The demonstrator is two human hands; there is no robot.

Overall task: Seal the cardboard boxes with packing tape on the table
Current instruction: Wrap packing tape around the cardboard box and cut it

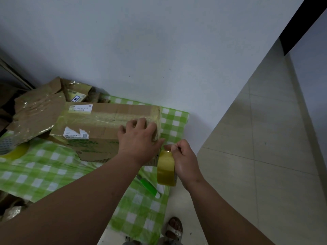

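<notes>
A long cardboard box [99, 124] lies on the table under a green checked cloth [44, 167]; a strip of clear tape runs along its top seam and over its right end. My left hand [138, 138] presses flat on the box's right end, fingers spread over the tape. My right hand [184, 160] grips a yellowish roll of packing tape [166, 168] just off the box's right corner, thumb and fingers pinching at the top of the roll close to my left thumb.
A green utility knife [149, 187] lies on the cloth below the roll. Crumpled opened boxes [39, 110] pile up at the back left. A second tape roll [14, 151] sits at the left edge. A wall stands behind; tiled floor [256, 156] lies to the right.
</notes>
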